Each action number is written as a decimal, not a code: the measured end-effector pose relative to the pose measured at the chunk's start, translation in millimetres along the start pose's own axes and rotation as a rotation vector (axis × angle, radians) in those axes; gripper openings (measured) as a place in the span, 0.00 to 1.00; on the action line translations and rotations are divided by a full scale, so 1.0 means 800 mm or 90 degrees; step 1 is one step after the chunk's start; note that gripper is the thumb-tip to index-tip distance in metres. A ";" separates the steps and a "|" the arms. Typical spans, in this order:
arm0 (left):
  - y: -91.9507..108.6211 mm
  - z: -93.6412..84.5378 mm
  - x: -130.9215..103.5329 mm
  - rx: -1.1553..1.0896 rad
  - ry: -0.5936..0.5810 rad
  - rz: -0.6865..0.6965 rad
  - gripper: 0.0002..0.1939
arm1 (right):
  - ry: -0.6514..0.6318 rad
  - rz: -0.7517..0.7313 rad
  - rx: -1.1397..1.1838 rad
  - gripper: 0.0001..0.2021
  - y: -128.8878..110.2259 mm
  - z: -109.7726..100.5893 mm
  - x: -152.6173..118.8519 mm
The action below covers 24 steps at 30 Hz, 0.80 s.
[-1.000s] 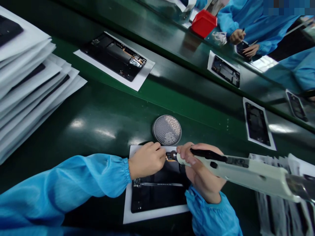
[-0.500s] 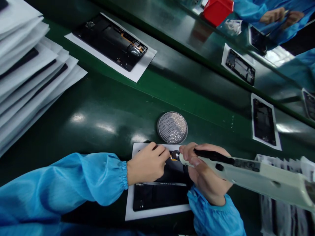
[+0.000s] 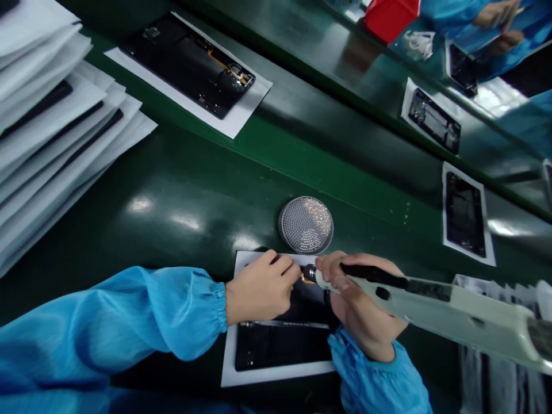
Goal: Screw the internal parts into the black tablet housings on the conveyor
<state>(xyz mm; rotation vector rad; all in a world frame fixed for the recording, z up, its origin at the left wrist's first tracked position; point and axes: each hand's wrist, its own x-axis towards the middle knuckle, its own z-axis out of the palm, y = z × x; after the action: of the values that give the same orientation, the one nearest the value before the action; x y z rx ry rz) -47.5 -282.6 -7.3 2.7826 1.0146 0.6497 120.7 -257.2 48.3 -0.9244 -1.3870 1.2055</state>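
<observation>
An opened black tablet body (image 3: 284,348) lies on a white sheet (image 3: 230,371) in front of me. My right hand (image 3: 366,302) is wrapped round a pale electric screwdriver (image 3: 470,319), whose tip points left at the tablet's upper part. My left hand (image 3: 262,290) rests over the tablet's upper left, fingers curled and drawn together beside the screwdriver's tip. Whatever those fingertips pinch is hidden, and so is the bit's end. Just beyond the tablet stands a round, perforated screw tray (image 3: 306,224) with many tiny shiny screws on its right side.
Stacked white sheets with dark panels between them (image 3: 64,132) rise at left. Another open tablet (image 3: 190,63) lies on paper at the back. More units (image 3: 466,213) line the right, above upright sheets (image 3: 495,368). Across the bench are a red bin (image 3: 390,20) and a co-worker's hands (image 3: 500,23).
The view has shifted slightly. Both hands and the screwdriver keep nearly the same place over the tablet. The co-worker's hands across the bench have moved a little.
</observation>
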 end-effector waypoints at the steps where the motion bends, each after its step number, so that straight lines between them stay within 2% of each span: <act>1: 0.000 -0.001 0.000 -0.001 -0.001 0.002 0.09 | -0.004 0.001 0.007 0.12 0.000 0.001 0.001; 11: -0.003 0.000 0.000 0.012 0.036 0.000 0.13 | -0.019 0.001 0.025 0.13 0.002 0.004 -0.001; 19: -0.009 -0.003 -0.003 0.024 0.036 0.008 0.13 | 0.093 -0.095 0.038 0.13 -0.012 0.018 0.043; 24: -0.010 -0.002 -0.005 0.014 0.018 0.009 0.13 | 0.126 -0.057 0.032 0.13 0.003 0.023 0.054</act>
<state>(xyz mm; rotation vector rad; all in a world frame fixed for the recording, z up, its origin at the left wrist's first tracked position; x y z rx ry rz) -55.6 -278.8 -9.6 2.8104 1.0134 0.6865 94.9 -218.5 55.4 -0.9115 -1.2229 1.0473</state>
